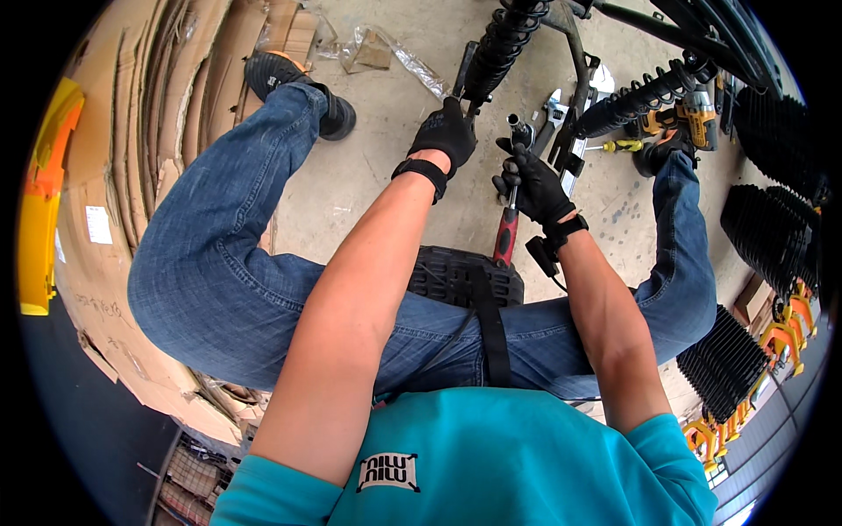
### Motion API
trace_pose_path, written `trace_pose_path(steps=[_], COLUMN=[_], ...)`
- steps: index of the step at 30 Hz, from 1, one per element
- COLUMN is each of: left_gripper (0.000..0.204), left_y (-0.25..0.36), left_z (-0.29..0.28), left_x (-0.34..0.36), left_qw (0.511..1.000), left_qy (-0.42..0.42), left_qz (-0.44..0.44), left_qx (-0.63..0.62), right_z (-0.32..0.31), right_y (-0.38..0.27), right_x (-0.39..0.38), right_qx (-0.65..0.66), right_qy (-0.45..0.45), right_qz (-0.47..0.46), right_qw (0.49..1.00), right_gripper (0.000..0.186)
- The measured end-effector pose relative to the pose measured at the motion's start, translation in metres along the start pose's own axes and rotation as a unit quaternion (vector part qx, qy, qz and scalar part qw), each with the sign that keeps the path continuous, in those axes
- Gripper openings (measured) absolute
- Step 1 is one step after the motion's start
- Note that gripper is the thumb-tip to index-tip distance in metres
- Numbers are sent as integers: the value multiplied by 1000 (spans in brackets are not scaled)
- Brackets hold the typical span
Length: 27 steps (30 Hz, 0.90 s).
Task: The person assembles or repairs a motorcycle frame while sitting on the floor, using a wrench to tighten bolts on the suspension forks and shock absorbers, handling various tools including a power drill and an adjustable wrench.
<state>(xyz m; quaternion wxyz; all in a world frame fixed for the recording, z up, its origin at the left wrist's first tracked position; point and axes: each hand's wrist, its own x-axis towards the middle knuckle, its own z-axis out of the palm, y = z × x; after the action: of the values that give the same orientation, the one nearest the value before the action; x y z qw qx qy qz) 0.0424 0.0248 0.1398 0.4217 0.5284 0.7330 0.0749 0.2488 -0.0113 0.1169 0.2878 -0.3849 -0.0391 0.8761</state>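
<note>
My left hand (pixel 444 136), in a black glove, is closed at the lower end of a black coil-spring shock absorber (pixel 502 54). Its fingertips are partly hidden there. In my right hand (pixel 537 186), also gloved, is a ratchet wrench (pixel 506 233) with a red and black handle pointing back toward me. The ratchet's metal head and socket (pixel 520 131) stick out past the fingers, apart from the shock absorber. Just beyond the right hand, an adjustable wrench (pixel 553 116) lies on the floor.
A second shock absorber (pixel 633 103) hangs from the dark frame (pixel 671 28). Near my right foot are a yellow cordless drill (pixel 699 118) and a yellow-handled screwdriver (pixel 622 145). Flattened cardboard (pixel 132 140) is stacked at left, black ribbed parts (pixel 724 361) at right. Plastic wrap (pixel 412 66) lies ahead.
</note>
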Motion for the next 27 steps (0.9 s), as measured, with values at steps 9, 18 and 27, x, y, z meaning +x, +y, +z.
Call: trace_pose_path(steps=[9,18,27], left_gripper=[34,41,39], left_y=[-3,-1,6], left_z=[3,4,-5], left_x=[0,3,-2], left_qw=[1000,1000,999], left_qy=[10,3,-13], left_qz=[7,14,-1], left_qx=[2,11,38], right_z=[1,-12,-1], right_y=[2,-4,-11], right_x=[8,15,20], right_qx=[-60,-70,-62], right_qy=[31,181,177], right_qz=[-31,-138,-159], right_qw=[997,971,969], right_gripper=[19,31,22])
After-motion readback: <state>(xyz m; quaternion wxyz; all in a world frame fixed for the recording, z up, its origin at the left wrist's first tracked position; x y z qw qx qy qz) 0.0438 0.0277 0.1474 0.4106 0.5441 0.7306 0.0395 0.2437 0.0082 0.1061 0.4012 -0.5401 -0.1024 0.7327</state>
